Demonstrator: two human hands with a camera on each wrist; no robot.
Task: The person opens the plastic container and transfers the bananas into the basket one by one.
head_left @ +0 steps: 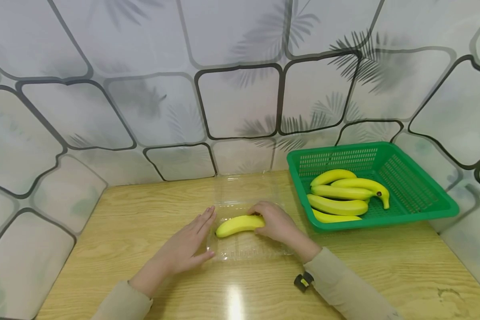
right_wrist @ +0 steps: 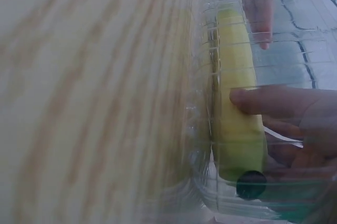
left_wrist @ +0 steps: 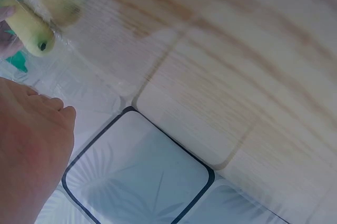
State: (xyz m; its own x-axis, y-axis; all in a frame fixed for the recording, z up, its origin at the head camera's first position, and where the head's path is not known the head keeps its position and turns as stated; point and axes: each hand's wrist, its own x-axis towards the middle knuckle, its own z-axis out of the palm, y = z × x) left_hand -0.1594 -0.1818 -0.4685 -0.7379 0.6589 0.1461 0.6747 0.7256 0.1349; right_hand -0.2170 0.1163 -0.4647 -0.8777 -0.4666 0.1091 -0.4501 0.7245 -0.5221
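A yellow banana [head_left: 238,225] lies at or just above the bottom of a clear plastic clamshell box [head_left: 244,253], whose lid [head_left: 246,189] stands folded back toward the wall. My right hand [head_left: 278,223] grips the banana's right end between thumb and fingers. Through the box's clear wall, the right wrist view shows the thumb pressed along the banana [right_wrist: 239,129]. At the box's left side my left hand [head_left: 190,244] touches the edge with straight fingers, thumb spread apart. In the left wrist view the back of the left hand [left_wrist: 34,145] hides its fingertips.
On the right of the wooden table [head_left: 136,222] stands a green plastic basket [head_left: 420,191] with several bananas [head_left: 340,206] in it. A patterned wall [head_left: 240,102] closes off the back and sides. A small black device [head_left: 303,282] sits at the right sleeve's cuff.
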